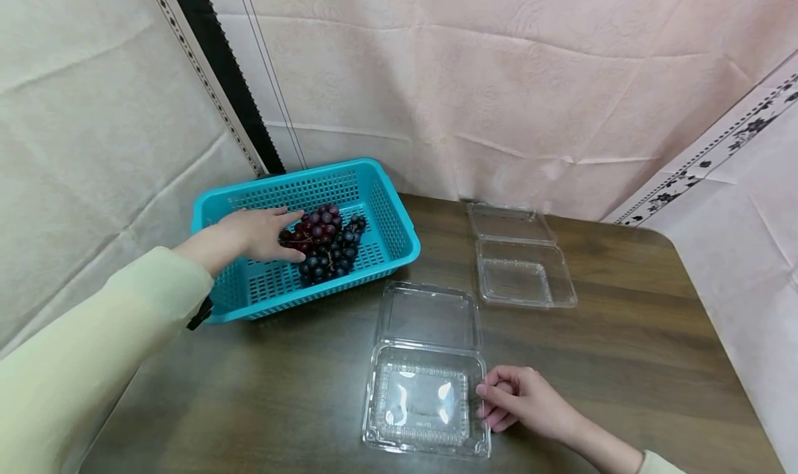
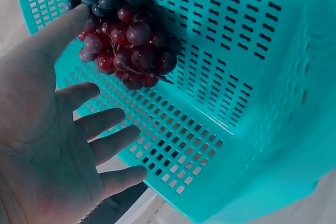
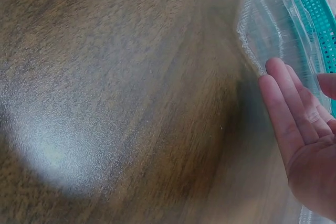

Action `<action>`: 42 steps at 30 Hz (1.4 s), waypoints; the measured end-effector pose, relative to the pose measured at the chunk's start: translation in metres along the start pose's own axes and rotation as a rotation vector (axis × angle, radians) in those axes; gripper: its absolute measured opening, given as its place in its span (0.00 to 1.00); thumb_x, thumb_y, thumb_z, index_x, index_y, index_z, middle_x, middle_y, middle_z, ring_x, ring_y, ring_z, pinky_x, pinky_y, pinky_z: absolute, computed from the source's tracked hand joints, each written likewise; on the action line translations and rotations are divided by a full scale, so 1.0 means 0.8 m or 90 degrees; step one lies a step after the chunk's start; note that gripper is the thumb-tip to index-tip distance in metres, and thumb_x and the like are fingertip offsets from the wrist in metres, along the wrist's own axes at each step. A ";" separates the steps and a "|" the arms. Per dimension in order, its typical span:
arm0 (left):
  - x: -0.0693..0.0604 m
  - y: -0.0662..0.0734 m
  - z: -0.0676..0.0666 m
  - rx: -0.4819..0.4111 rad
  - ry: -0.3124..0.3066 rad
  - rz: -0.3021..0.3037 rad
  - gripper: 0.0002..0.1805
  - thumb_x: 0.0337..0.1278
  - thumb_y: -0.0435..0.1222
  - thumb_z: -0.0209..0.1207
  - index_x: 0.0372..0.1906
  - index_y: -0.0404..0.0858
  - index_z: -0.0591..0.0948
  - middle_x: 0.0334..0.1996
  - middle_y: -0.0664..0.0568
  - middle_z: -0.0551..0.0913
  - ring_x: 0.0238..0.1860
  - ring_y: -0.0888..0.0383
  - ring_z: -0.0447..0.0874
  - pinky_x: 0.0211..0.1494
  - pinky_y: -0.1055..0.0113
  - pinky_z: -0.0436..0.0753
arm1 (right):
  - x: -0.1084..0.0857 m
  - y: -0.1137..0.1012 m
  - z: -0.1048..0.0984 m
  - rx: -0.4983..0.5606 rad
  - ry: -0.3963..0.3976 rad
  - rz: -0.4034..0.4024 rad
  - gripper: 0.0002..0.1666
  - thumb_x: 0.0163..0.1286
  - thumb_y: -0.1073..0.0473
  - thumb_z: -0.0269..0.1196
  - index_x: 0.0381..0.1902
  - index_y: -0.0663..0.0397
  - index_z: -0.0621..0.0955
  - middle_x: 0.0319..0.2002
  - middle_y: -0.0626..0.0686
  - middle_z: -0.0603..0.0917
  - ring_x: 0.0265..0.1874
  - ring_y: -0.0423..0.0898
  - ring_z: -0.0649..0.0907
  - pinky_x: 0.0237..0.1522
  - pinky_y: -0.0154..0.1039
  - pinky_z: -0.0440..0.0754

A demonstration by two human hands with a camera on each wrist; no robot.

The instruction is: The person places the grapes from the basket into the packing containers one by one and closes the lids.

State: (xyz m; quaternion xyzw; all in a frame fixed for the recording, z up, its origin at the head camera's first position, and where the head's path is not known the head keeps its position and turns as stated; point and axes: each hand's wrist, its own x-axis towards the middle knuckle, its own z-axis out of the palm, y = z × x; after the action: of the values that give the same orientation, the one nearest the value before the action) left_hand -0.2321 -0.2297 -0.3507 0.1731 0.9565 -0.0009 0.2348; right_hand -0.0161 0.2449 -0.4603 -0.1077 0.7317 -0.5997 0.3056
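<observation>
A bunch of red grapes (image 1: 318, 226) and a bunch of black grapes (image 1: 333, 258) lie together in a turquoise basket (image 1: 386, 214). My left hand (image 1: 258, 235) reaches over the basket's left side with its fingers spread. In the left wrist view, the thumb of my left hand (image 2: 47, 129) is close to the red grapes (image 2: 128, 45), and the palm holds nothing. A clear plastic clamshell container (image 1: 424, 398) lies unfolded on the table. At its right rim, my right hand (image 1: 517, 401) pinches the edge between thumb and fingers.
Another clear clamshell container (image 1: 526, 273) stands unfolded at the back of the wooden table (image 1: 630, 321). Pale cloth (image 1: 499, 100) hangs behind the table and along its sides. The basket stands at the back left, near the cloth.
</observation>
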 end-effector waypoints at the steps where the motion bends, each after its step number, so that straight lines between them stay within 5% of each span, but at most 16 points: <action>1: 0.001 -0.001 -0.001 -0.006 -0.003 0.001 0.53 0.72 0.63 0.60 0.87 0.39 0.53 0.83 0.29 0.53 0.80 0.25 0.55 0.76 0.24 0.60 | 0.000 0.001 0.000 0.001 -0.001 -0.002 0.18 0.82 0.60 0.62 0.45 0.77 0.78 0.34 0.67 0.90 0.31 0.48 0.93 0.35 0.52 0.92; 29: 0.037 -0.014 0.011 -0.061 0.008 0.031 0.39 0.75 0.46 0.66 0.80 0.31 0.68 0.72 0.27 0.73 0.72 0.28 0.71 0.72 0.31 0.73 | -0.002 0.004 -0.001 0.016 -0.003 -0.003 0.18 0.83 0.60 0.61 0.46 0.78 0.78 0.35 0.66 0.90 0.31 0.46 0.93 0.35 0.52 0.92; 37: 0.044 -0.012 0.014 -0.104 0.014 0.032 0.43 0.76 0.52 0.63 0.81 0.30 0.65 0.77 0.26 0.66 0.77 0.25 0.62 0.76 0.29 0.67 | 0.000 0.006 0.000 0.021 -0.003 -0.005 0.18 0.83 0.60 0.61 0.46 0.78 0.78 0.34 0.67 0.90 0.31 0.46 0.92 0.34 0.49 0.93; 42: 0.051 -0.007 0.017 -0.088 0.015 0.023 0.47 0.73 0.52 0.65 0.82 0.28 0.62 0.77 0.27 0.66 0.76 0.27 0.64 0.76 0.31 0.69 | 0.001 0.006 -0.001 0.023 -0.003 -0.008 0.18 0.83 0.60 0.60 0.46 0.78 0.78 0.34 0.66 0.90 0.31 0.46 0.92 0.34 0.48 0.93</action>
State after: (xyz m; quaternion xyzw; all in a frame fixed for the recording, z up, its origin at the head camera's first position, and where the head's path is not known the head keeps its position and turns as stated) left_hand -0.2617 -0.2225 -0.3820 0.1734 0.9538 0.0711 0.2346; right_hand -0.0163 0.2460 -0.4652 -0.1084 0.7192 -0.6145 0.3057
